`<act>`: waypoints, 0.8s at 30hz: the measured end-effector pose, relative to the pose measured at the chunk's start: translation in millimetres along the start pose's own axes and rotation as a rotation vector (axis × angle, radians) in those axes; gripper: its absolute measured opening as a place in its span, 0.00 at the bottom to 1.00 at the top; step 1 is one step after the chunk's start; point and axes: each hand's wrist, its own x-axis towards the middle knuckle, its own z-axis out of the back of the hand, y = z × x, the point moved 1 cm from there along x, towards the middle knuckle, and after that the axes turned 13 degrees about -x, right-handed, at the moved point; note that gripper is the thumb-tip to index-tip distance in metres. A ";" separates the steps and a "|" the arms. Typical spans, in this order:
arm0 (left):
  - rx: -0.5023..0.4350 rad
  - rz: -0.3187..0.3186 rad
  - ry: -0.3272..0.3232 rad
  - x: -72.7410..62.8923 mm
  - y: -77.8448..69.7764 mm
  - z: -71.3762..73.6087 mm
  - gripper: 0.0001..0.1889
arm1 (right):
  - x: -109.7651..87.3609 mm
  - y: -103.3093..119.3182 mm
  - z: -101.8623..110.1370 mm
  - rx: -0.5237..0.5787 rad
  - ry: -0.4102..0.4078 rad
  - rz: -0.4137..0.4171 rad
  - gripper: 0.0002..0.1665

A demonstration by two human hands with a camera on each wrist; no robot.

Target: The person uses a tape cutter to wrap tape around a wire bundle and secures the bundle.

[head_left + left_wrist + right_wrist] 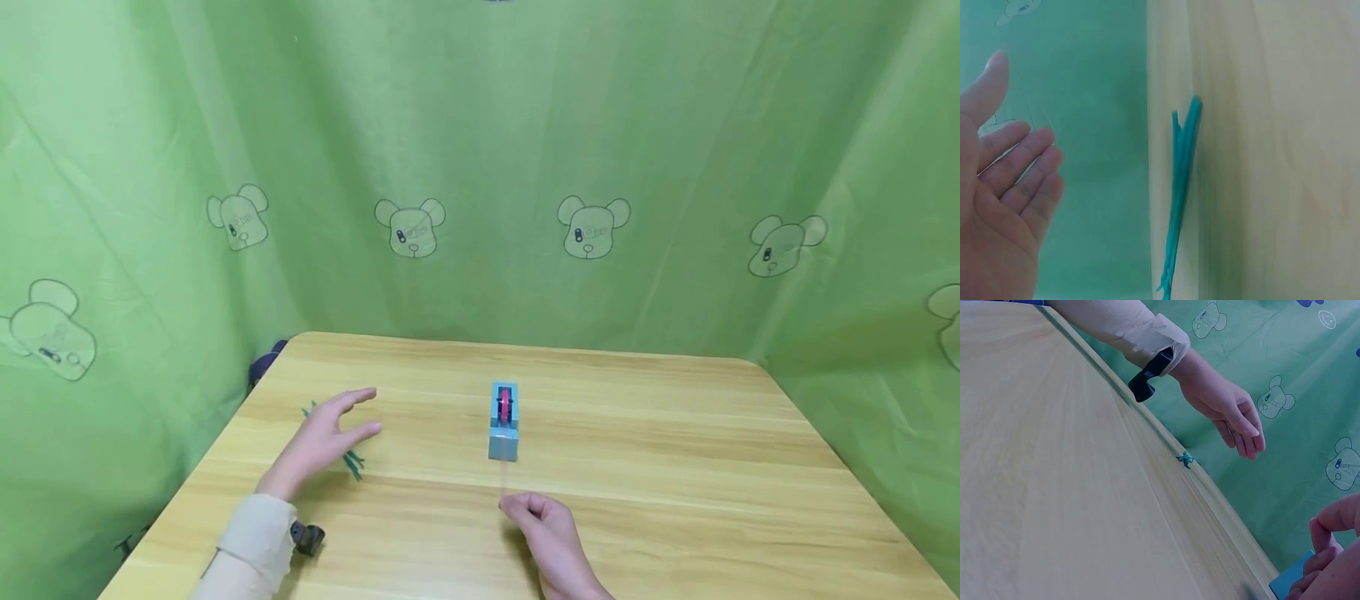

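Note:
A light blue tape dispenser (503, 447) with a pink roll (505, 405) stands mid-table. From it a thin clear strip of tape (503, 479) runs toward the person, its end pinched between the thumb and index finger of the right hand (551, 537). Off to the left, the left hand (322, 437) hovers with fingers extended and thumb apart, holding nothing. Beneath it lies a bundle of thin teal strands (352, 465), partly hidden by that hand in the head view. In the left wrist view the teal bundle (1180, 181) lies on the table, apart from the left hand (1007, 187).
The wooden table (675, 483) has rounded far corners. A green curtain (495, 125) with mouse-head prints hangs around its back and sides. A dark purple object (264, 364) shows beyond the far left edge. A black camera (307, 539) sits at the left wrist.

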 end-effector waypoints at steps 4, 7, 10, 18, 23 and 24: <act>0.005 0.011 -0.003 -0.4 4.0 6.0 0.35 | 0.4 1.9 0.6 -0.004 -0.003 0.006 0.14; 0.012 0.017 -0.005 -2.4 8.4 10.7 0.35 | 0.2 2.2 0.3 -0.012 -0.008 -0.012 0.14; 0.012 0.025 -0.006 -5.7 12.6 15.7 0.35 | -0.1 1.0 -0.4 -0.026 -0.013 -0.033 0.15; -0.007 0.032 0.025 -10.9 20.6 25.8 0.36 | 0.8 -0.7 -1.3 -0.033 -0.023 -0.031 0.14; -0.009 0.029 0.036 -13.3 23.4 30.9 0.33 | 1.4 -2.1 -0.7 -0.032 -0.020 -0.020 0.14; -0.006 0.027 0.038 -13.5 23.7 31.8 0.32 | 1.3 -2.3 -0.5 -0.034 -0.018 -0.016 0.14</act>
